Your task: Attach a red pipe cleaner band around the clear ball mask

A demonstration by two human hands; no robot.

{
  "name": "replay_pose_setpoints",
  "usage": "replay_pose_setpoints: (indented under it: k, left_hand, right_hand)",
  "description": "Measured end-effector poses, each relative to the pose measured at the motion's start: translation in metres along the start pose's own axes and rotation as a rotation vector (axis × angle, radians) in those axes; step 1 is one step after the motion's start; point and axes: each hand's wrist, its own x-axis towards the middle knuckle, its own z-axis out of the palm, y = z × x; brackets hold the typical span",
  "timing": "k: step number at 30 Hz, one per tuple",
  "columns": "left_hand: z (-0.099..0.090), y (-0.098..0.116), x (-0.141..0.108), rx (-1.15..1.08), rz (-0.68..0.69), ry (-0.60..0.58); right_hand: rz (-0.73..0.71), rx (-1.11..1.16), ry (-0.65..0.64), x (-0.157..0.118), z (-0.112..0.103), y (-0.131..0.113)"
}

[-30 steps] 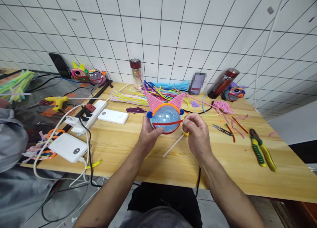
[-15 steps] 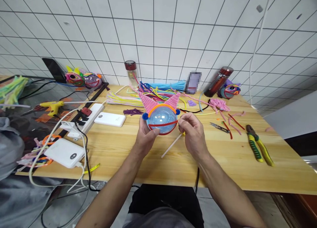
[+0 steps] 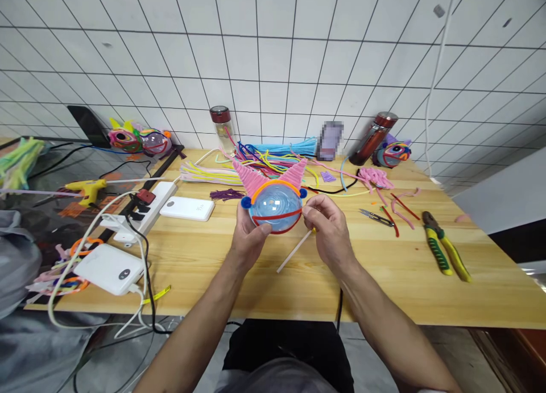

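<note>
A clear round ball [image 3: 277,202] carries two pink pipe-cleaner ears [image 3: 249,177], an orange arch and a dark blue pom-pom [image 3: 246,202] at each side. My left hand [image 3: 251,231] is closed around its left and lower side, thumb on the front. Across the ball's front runs a red pipe cleaner [image 3: 277,216], curved slightly downward, with another red strip along the lower edge. My right hand [image 3: 326,219] pinches the right end of the red pipe cleaner at the ball's side. Under that hand a white glue stick [image 3: 294,251] juts out, its yellow end partly hidden.
Pliers [image 3: 443,248] and thread snips [image 3: 376,217] lie at right. Bundled pipe cleaners [image 3: 273,160] and two flasks [image 3: 373,138] stand along the wall. At left are a power strip [image 3: 147,208], power banks [image 3: 187,209], cables and a yellow glue gun [image 3: 87,191]. A person's grey clothing shows far left.
The right end of the red pipe cleaner has come down against the ball, so the strip now curves across its front. My right hand has shifted slightly with it.
</note>
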Motion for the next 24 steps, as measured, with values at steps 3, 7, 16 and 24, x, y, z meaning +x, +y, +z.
replay_pose_setpoints:
  k: [3,7,16,24]
  left_hand:
    - [0.0002,-0.0004,0.0002,-0.003,0.009,0.002]
    - [0.0011,-0.0004,0.0006,-0.012,0.016,0.004]
    - [0.0033,0.0014,0.0,-0.01,0.02,-0.01]
    - [0.0031,0.0016,-0.0001,0.0,0.021,-0.005]
  right_hand:
    - [0.012,0.004,-0.005,-0.0003,0.0003,0.0001]
    - [0.021,0.011,-0.008,-0.0003,0.0005,0.0012]
    - [0.031,0.024,-0.027,0.0007,0.0001,0.0019]
    - [0.098,0.121,-0.08,-0.0001,0.0014,0.0064]
